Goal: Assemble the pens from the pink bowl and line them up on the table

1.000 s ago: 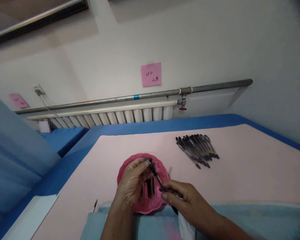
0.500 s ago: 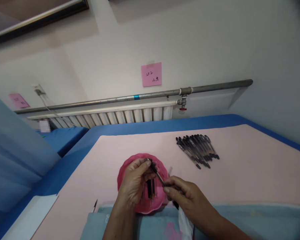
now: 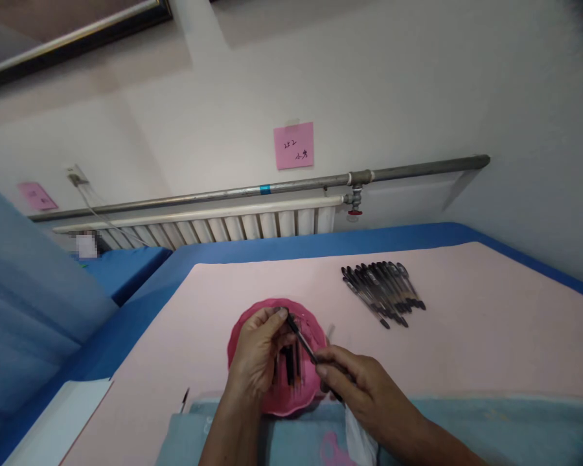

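Note:
Over a pink scalloped bowl (image 3: pixel 282 406), a black-and-clear pen (image 3: pixel 302 340) slants between my two hands. My left hand (image 3: pixel 255 349) pinches its upper, dark end between thumb and fingers. Lower down, my right hand (image 3: pixel 366 385) closes around the barrel, and its dark lower end shows beneath the fingers. Several thin dark and clear pen parts (image 3: pixel 291 369) lie in the bowl, partly covered by my left hand. White tissue or cloth (image 3: pixel 358 437) hangs just below my right hand; whether the hand holds it I cannot tell.
A fanned pile of several black pens (image 3: pixel 381 294) lies on the pink table cover (image 3: pixel 466 336), right of the bowl. A thin dark-tipped piece (image 3: pixel 185 399) lies left of it. White paper (image 3: pixel 58 421) is at the left edge; blue-green cloth (image 3: pixel 495 427) runs along the front.
My left hand and the pen's upper end have shifted slightly left. The fingers of my right hand have moved a little on the barrel.

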`<action>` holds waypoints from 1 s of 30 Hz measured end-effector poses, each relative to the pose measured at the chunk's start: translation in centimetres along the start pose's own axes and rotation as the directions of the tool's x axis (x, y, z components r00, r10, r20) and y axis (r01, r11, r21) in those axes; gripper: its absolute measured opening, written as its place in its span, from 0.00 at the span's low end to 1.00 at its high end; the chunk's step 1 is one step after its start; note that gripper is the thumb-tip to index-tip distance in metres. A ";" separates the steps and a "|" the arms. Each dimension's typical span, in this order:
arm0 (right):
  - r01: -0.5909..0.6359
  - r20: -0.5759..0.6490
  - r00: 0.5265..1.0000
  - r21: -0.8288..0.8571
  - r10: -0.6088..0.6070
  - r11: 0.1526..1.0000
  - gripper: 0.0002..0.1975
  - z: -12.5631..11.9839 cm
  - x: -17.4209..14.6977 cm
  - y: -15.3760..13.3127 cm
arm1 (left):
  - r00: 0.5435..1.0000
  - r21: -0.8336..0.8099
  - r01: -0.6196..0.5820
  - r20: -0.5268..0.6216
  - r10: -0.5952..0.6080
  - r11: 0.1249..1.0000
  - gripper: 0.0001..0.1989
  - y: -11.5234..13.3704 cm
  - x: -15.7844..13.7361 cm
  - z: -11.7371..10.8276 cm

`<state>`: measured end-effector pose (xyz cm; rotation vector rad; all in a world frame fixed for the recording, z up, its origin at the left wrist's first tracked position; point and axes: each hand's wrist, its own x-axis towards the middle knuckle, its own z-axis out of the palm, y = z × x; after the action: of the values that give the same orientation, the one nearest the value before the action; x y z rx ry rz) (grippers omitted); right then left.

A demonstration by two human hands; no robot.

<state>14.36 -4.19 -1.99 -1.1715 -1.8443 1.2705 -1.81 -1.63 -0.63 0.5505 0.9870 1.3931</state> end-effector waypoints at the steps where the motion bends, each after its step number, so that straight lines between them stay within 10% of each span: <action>1: -0.004 0.000 1.000 -0.020 0.004 1.000 0.08 0.0 0.0 0.1 | 1.000 -0.007 -0.004 -0.007 0.004 1.000 0.13 0.0 0.0 0.0; 30: 0.062 -0.123 0.989 -0.148 -0.080 0.987 0.11 -0.3 0.3 0.2 | 0.998 -0.038 -0.056 -0.015 0.055 0.998 0.11 0.0 0.3 -0.4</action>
<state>14.60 -3.79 -2.08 -1.2220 -1.8898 1.0120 -2.22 -1.42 -0.95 0.5441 0.9601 1.4639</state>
